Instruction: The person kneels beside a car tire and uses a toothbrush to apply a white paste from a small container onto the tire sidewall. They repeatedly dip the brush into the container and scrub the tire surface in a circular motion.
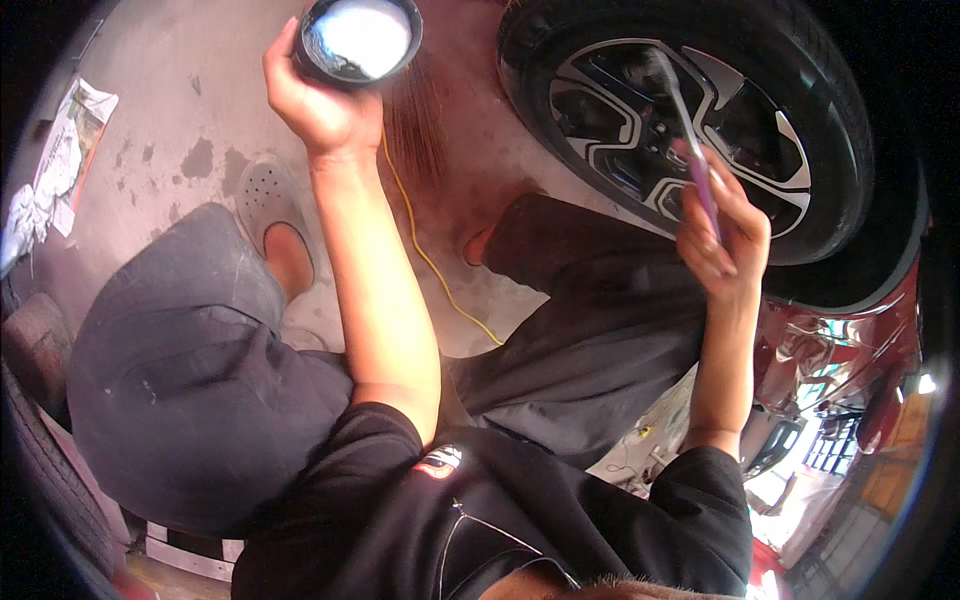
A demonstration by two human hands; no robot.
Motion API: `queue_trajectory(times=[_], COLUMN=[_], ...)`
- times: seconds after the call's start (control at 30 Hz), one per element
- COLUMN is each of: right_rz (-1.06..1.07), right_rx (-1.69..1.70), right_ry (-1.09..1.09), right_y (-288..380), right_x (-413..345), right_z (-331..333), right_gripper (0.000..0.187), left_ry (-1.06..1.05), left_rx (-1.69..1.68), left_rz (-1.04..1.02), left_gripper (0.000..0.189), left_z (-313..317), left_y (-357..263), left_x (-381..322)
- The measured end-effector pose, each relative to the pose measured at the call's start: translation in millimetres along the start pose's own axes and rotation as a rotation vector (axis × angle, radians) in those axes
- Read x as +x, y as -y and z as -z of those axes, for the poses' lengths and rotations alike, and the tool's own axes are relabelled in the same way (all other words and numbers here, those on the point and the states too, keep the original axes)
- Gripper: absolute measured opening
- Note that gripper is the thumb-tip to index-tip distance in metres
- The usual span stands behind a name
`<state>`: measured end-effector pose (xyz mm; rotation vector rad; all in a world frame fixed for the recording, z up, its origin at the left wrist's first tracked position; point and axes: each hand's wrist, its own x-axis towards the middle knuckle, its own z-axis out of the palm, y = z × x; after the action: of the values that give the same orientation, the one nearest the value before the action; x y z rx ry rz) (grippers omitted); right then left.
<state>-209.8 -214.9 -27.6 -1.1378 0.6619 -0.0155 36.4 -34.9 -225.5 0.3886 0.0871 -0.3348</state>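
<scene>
My left hand (330, 124) holds up a round black bowl (304, 45) at the top of the view. A bright white content (367, 37) fills most of it; glare hides whether it is liquid or foam. Between the fingers of my right hand (724, 225) is a slim brush (700, 176) with a purple handle and a pale neck. Its blurred head lies over the upper part of a black and silver alloy wheel (630, 124). Whether the bristles touch the wheel is unclear. A black tyre (832, 150) surrounds the wheel.
A glossy red car body panel (810, 345) stands right of my right forearm. A yellow cord (420, 247) crosses the stained concrete floor (180, 105) between my legs, beside a twig broom (420, 120). Printed packaging (79, 142) lies far left, above another tyre (56, 480).
</scene>
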Motion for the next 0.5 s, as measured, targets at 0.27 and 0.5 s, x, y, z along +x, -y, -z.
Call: queue_trajectory(times=[0.27, 0.5], right_rz=[0.331, 0.465], right_rx=[-1.663, -1.969], right_ry=[-0.098, -0.301], right_y=[-71.2, -140.8], right_x=[115.4, 175.0], right_z=[76.1, 92.3], right_gripper=[0.026, 0.021], left_ry=[0.175, 0.03], left_rx=[-0.108, -0.165], left_rz=[-0.114, -0.173], left_gripper=[0.051, 0.047], left_z=[-4.2, 4.7], left_y=[-3.7, 2.8], left_x=[-0.3, 2.8])
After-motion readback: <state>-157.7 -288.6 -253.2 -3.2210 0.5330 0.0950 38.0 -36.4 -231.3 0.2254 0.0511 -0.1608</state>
